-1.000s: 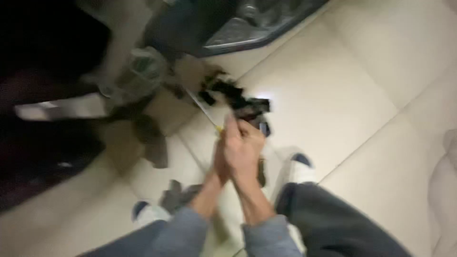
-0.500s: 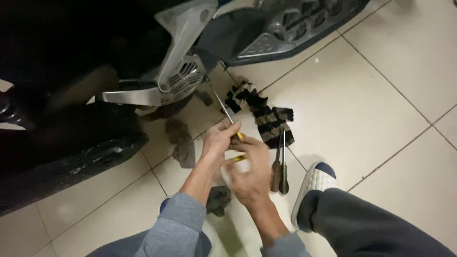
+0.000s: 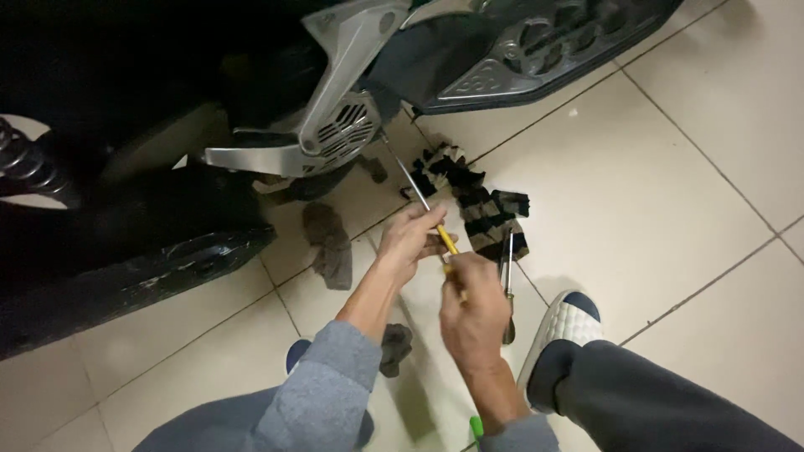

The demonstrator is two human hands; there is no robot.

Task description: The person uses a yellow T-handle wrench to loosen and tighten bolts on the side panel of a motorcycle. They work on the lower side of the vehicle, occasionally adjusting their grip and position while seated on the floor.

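Head view: both hands (image 3: 444, 276) grip yellow-handled screwdriver (image 3: 416, 194).

Both hands (image 3: 440, 268) grip yellow-handled screwdriver (image 3: 419, 197), tip at scooter engine cover (image 3: 339, 130).

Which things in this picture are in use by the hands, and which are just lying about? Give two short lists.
In use:
left hand guiding the shaft
right hand on the yellow handle
long screwdriver, tip at the scooter's grey vented cover

Lying about:
striped cloth
second screwdriver on the tiles
grey rags
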